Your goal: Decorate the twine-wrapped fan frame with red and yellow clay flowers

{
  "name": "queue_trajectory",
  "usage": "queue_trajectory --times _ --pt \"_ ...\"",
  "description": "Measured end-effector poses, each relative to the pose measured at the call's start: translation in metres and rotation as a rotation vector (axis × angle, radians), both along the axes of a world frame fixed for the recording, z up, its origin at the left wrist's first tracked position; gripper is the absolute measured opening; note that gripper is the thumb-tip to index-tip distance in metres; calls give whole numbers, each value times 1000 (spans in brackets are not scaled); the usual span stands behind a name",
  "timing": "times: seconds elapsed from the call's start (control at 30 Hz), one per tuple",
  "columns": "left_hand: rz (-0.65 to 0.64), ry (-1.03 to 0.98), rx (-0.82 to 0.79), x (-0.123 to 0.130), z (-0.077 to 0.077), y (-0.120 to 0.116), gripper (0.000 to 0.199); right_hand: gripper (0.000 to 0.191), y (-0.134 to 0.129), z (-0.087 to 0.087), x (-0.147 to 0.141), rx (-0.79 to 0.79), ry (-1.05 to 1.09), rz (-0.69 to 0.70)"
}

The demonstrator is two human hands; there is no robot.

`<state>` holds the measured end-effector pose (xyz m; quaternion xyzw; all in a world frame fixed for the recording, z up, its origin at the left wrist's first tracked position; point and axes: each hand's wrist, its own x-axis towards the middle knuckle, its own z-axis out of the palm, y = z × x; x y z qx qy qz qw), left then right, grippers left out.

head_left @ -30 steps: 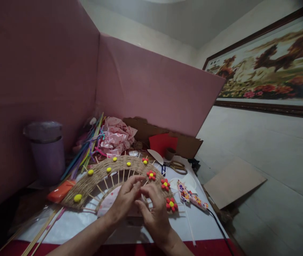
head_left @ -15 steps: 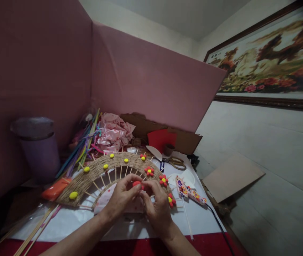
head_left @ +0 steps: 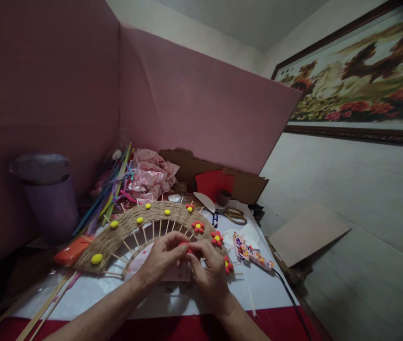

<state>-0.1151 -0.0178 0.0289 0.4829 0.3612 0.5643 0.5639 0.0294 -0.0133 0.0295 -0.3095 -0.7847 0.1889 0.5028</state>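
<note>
Red modelling clay (head_left: 185, 246) shows between my two hands, partly hidden by the fingers. My left hand (head_left: 165, 255) pinches it from one side with thumb and forefinger. From the other side, my right hand (head_left: 208, 267) has its fingertips closed on the same clay. Just beyond the hands lies an arched fan-shaped piece of woven twine on thin sticks (head_left: 123, 237). Yellow clay dots (head_left: 96, 259) sit along its left and top. Red flowers with yellow centres (head_left: 217, 238) run down its right side.
A patterned glue gun (head_left: 253, 253) with a black cord lies at the right, beside a white stick. Scissors (head_left: 235, 215) and red card (head_left: 213, 187) are behind. An orange packet (head_left: 73, 250), pipe cleaners (head_left: 114, 184) and a purple bin (head_left: 50, 203) stand left.
My fingers have shifted slightly around the red clay, which is now more covered. The view has moved a little; the things on the table stay in place.
</note>
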Motion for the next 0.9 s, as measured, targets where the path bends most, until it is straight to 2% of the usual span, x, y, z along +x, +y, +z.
queue_trajectory --times 0.17,0.37,0.63,0.83,0.9 --pt "-29 3 -72 1 -2 2 29 12 0 -1 -1 -3 -17 -12" --pt "-61 53 -65 -3 -2 4 26 13 0 -3 -2 -23 -75 -61" --pt "19 76 -121 -2 4 1 13 11 -1 6 -2 -45 -112 -23" --pt "32 -42 -204 -1 17 -3 12 6 4 2 -1 -223 25 72" --pt "30 -102 -201 -2 20 -4 15 11 5 1 0 -253 73 94"
